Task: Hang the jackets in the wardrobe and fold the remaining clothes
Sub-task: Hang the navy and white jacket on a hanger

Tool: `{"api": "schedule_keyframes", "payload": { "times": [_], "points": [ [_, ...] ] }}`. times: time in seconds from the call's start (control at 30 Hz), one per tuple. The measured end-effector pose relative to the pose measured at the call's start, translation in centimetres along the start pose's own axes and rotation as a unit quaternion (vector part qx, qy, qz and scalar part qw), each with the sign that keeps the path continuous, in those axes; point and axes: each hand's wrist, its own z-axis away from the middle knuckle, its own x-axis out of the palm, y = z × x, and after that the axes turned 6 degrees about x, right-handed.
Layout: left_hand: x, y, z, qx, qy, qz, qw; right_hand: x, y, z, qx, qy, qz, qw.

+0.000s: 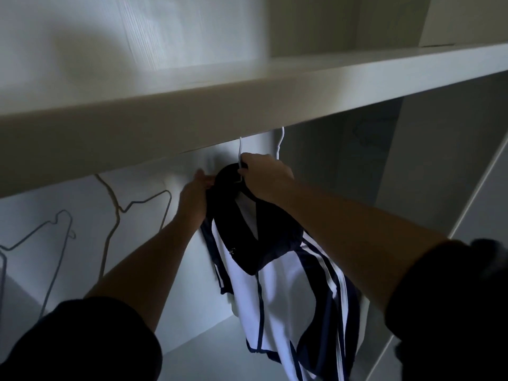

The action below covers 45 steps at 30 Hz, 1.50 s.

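We see the jacket (pixel 277 287) inside the wardrobe, just under the shelf (pixel 192 105), on a white hanger (pixel 240 151) whose neck the right hand (pixel 268 178) pinches with curled fingers. The left hand (pixel 193 195) grips the left side of the jacket's dark collar, fingers closed on it. Bare wire hangers (pixel 137 209) hang to the left.

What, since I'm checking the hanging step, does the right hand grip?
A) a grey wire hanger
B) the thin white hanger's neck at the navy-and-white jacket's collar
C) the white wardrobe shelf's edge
B: the right hand is curled round the thin white hanger at its neck, just above the navy-and-white jacket; the grey wire hangers hang untouched at left.
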Motion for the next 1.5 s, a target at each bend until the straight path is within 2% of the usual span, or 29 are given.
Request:
{"api": "schedule_keyframes", "payload": {
  "times": [0.03, 0.13, 0.2, 0.3, 0.4, 0.47, 0.67, 0.9, 1.23, 1.3, 1.37, 1.43, 1.5],
  "points": [
    [-0.4, -0.7, -0.2, 0.012, 0.009, -0.047, 0.999, -0.1, 0.2, 0.0, -0.003, -0.003, 0.003, 1.000],
    [-1.4, -2.9, -1.0, 0.033, -0.106, -0.224, 0.968, -0.3, 0.5, 0.1, -0.021, -0.011, -0.001, 1.000],
    [-1.5, -3.2, -1.8, 0.057, -0.147, -0.259, 0.953, -0.5, 0.4, 0.2, -0.026, -0.012, -0.007, 1.000],
    [-0.7, -2.5, -2.9, 0.134, -0.159, -0.293, 0.933, -0.4, 0.5, -0.2, -0.027, -0.023, -0.012, 0.999],
    [-0.2, -2.6, -3.8, 0.086, -0.176, -0.330, 0.924, -0.2, 0.7, -0.3, -0.017, -0.029, -0.017, 0.999],
    [-0.4, -3.1, -4.0, 0.081, -0.159, -0.369, 0.912, -0.2, 0.8, -0.4, -0.006, -0.048, -0.014, 0.999],
    [-1.5, -4.0, -3.1, 0.171, -0.189, -0.529, 0.809, -0.4, 1.0, -0.4, -0.011, -0.010, -0.003, 1.000],
    [-2.1, -4.0, -1.5, 0.217, -0.176, -0.626, 0.728, -0.3, 0.6, 0.0, 0.029, -0.003, 0.010, 1.000],
    [0.8, -3.6, 3.4, 0.144, -0.195, -0.611, 0.754, 0.2, 0.7, 0.3, 0.056, 0.028, 0.001, 0.998],
    [0.8, -3.4, 3.3, 0.121, -0.169, -0.607, 0.767, 0.0, 0.8, 0.2, 0.059, 0.029, 0.000, 0.998],
    [0.4, -3.3, 3.0, 0.065, -0.146, -0.597, 0.787, -0.2, 0.9, 0.1, 0.061, 0.027, -0.001, 0.998],
    [0.2, -3.5, 3.1, 0.002, -0.139, -0.568, 0.811, -0.2, 0.9, 0.0, 0.061, 0.023, -0.001, 0.998],
    [0.1, -3.8, 3.6, -0.023, -0.134, -0.543, 0.829, -0.2, 0.9, 0.0, 0.061, 0.023, -0.001, 0.998]
  ]
}}
